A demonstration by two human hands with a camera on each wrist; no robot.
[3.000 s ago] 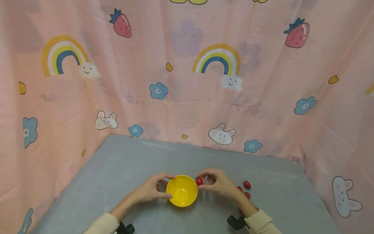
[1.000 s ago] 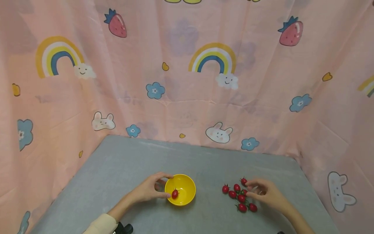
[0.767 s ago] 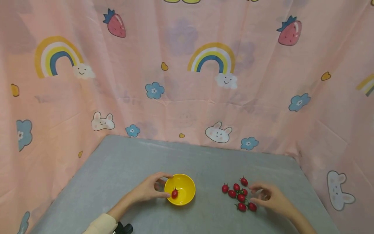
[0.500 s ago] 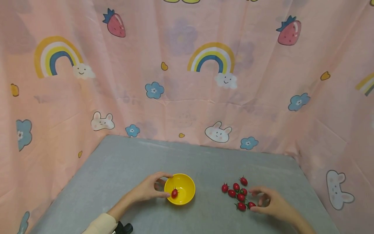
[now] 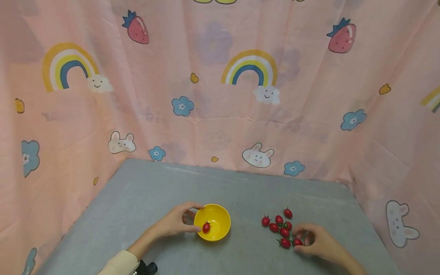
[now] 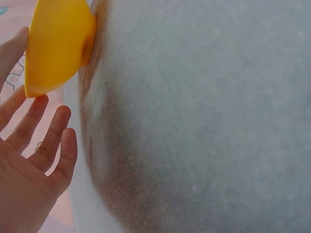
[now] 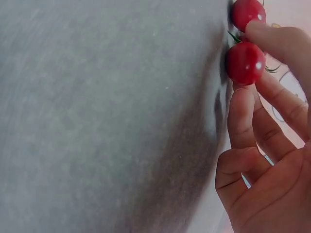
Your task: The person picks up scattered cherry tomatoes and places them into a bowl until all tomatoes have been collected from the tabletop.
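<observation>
My left hand (image 5: 177,220) holds the side of a small yellow bowl (image 5: 220,225), thumb and index finger spread along its rim. In the left wrist view the bowl (image 6: 58,43) appears side-on, and the other fingers (image 6: 46,150) are loosely spread below it. One cherry tomato (image 5: 206,227) lies inside, near the thumb. My right hand (image 5: 317,240) is at the right edge of a group of cherry tomatoes (image 5: 284,232). Its thumb and fingers are on either side of the nearest cherry tomato (image 7: 245,63), pinching it. Another tomato (image 7: 249,13) sits just beyond.
The grey tabletop (image 5: 165,183) extends around the bowl and tomatoes. A pink patterned curtain (image 5: 220,126) hangs behind it and along both sides. A black object (image 5: 148,268) is at the left wrist, by the cream sleeve (image 5: 120,263).
The tomato held beside the bowl 3 s ago now lies in it. My right hand went right to the group, then slid nearer me onto the front-right tomato. The left hand stayed on the bowl.
</observation>
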